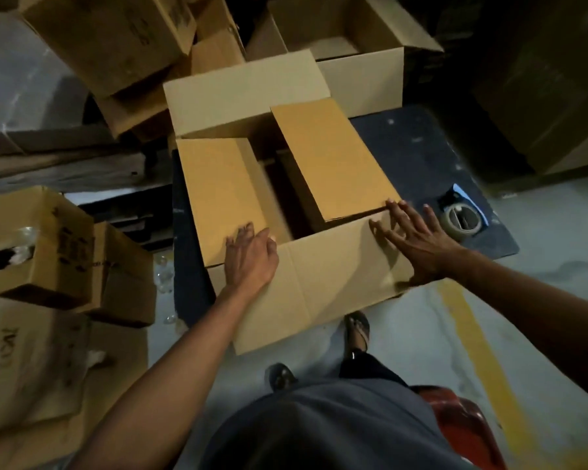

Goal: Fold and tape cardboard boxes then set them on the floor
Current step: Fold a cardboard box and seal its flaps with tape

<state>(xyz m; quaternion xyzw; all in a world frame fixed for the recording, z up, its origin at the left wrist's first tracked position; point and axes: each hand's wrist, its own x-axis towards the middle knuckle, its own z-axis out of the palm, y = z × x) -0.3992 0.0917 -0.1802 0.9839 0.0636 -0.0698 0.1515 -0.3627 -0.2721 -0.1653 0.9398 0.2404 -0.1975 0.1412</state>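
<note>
Box (286,198) sits on dark platform (421,147), two short flaps folded in, gap between them. Left hand (248,256) flat on left flap's near edge; right hand (418,239) spread wide on near flap. Tape roll (462,220) right of box, apart.

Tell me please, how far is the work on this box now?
Done: the box stands erected on the dark platform, with both short flaps folded inward. In hand: the left hand presses the left flap; the right hand lies flat beside the right flap. Left: the near flap and far flap remain open, the tape roll lies untouched, and the box is not on the floor.
</note>
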